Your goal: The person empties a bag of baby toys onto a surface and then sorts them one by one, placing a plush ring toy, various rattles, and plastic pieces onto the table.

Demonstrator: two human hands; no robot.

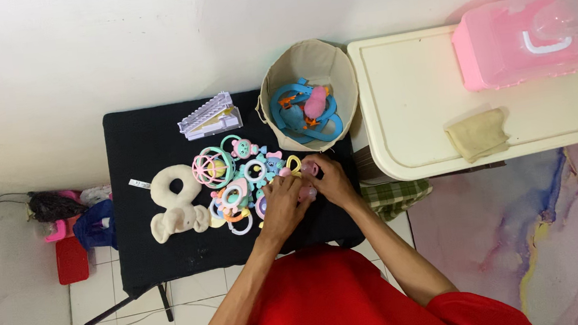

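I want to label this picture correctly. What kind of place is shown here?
Probably a room in a home with a baby: pastel rattles lie on a small black table, a fabric basket holds more toys, and the floor is tiled.

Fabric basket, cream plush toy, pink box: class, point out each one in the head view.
Fabric basket [272,91]: head view, on its left wall.
Cream plush toy [176,206]: head view, on its middle.
Pink box [502,53]: head view, on its lid.

white wall [84,48] | white tiled floor [29,304] | black table [140,134] | cream table [408,89] | possibly marbled rug [539,231]
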